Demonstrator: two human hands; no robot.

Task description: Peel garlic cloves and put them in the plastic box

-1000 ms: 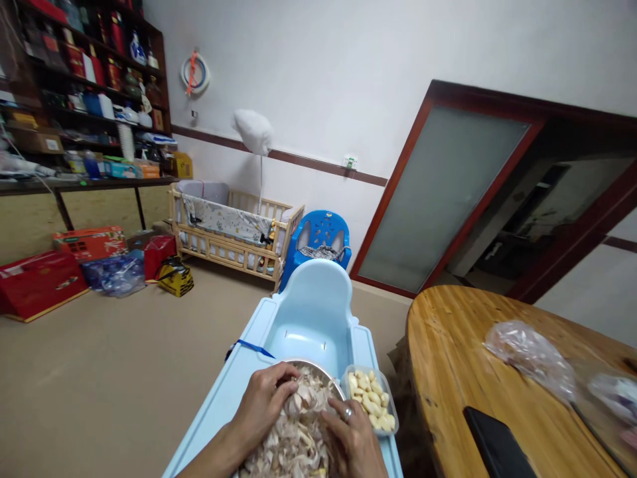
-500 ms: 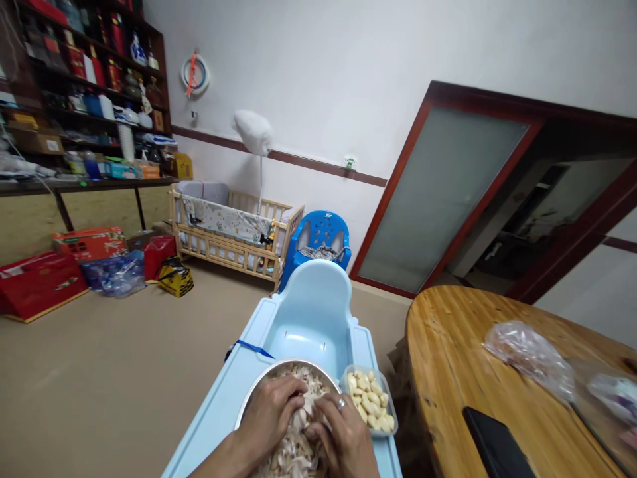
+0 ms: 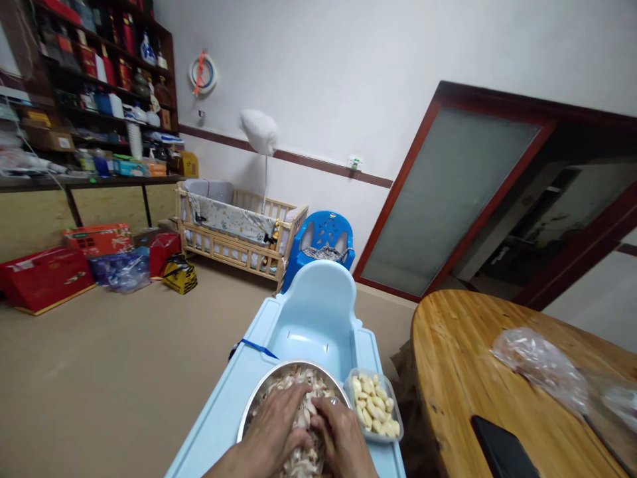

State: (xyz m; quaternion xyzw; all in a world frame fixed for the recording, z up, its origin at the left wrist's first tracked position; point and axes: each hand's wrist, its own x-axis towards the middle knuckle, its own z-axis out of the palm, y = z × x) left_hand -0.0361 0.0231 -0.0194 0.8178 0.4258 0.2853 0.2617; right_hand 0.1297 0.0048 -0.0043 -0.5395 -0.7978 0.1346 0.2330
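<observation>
A round metal bowl [image 3: 247, 413] full of garlic cloves and papery skins [image 3: 304, 378] rests on the light-blue tray of a child's high chair [image 3: 219, 398]. Over the bowl's left side lies my left hand [image 3: 276, 421], open, its fingers stretched across the garlic. My right hand [image 3: 341, 428], with a ring on one finger, reaches in from the right; its fingers are bent and apart from the thumb, touching the garlic. No clove shows clearly in either grasp. Right beside the bowl stands a clear plastic container [image 3: 389, 431] of peeled garlic cloves [image 3: 374, 401].
A wooden table [image 3: 448, 358] on the right carries a black phone [image 3: 502, 448] and a plastic bag [image 3: 540, 365]. Behind the high chair are a blue chair [image 3: 326, 229] and a wooden crib [image 3: 233, 249]. Bags and boxes, including a red box [image 3: 47, 279], lie on the floor at left.
My left hand has flattened, its fingers straighter over the garlic. My right hand stays in the bowl with its fingers shifted slightly. The whole view has shifted a little.
</observation>
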